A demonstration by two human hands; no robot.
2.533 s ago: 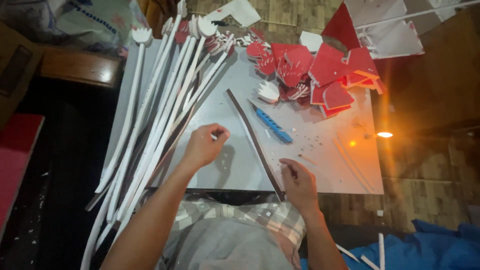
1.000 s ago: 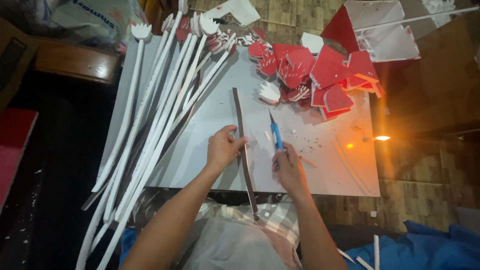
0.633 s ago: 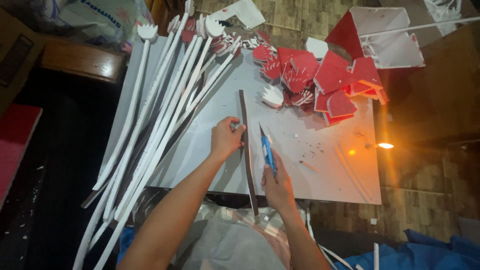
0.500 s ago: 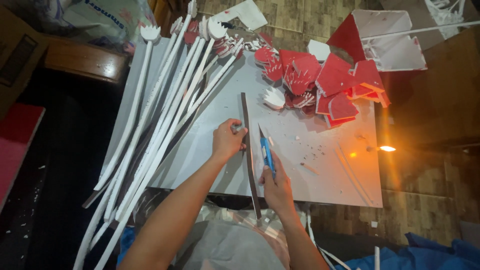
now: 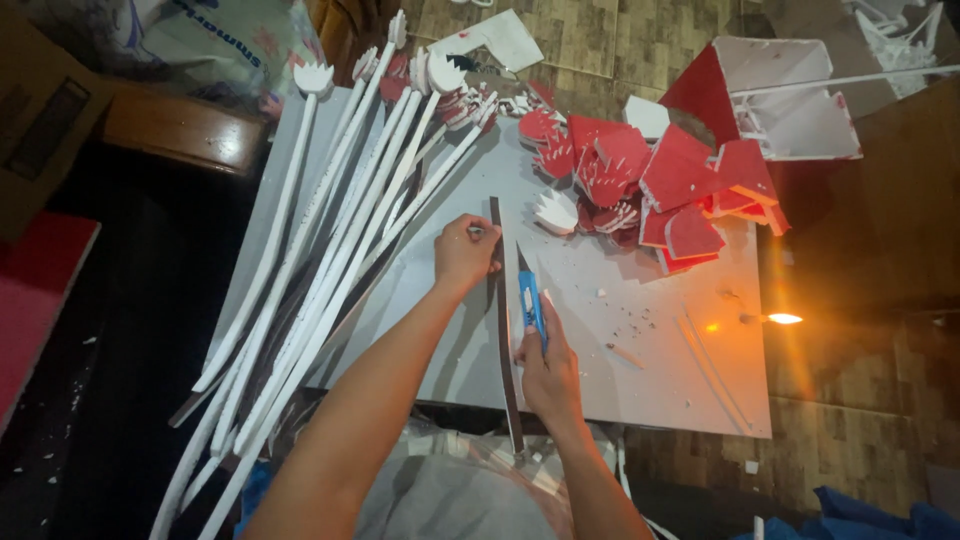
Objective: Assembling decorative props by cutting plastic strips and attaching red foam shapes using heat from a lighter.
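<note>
- Since 2.5 s earlier, my right hand (image 5: 548, 372) has taken up the blue cutter (image 5: 531, 303), now gripped beside the dark strip (image 5: 505, 340).
- Left hand (image 5: 463, 252) pinches the strip's upper part against the white board (image 5: 640, 370); I judge cutting underway.

A: Left hand (image 5: 465, 252)?
B: Arm stretched forward and up from lower left, bare forearm, fingers curled, fingertips pressing down.
A: Right hand (image 5: 548, 365)?
B: Nearer the body, forearm coming up from bottom centre, wrist straight. Fingers wrapped in a closed grip, index finger laid forward. Hands close, not touching.
</note>
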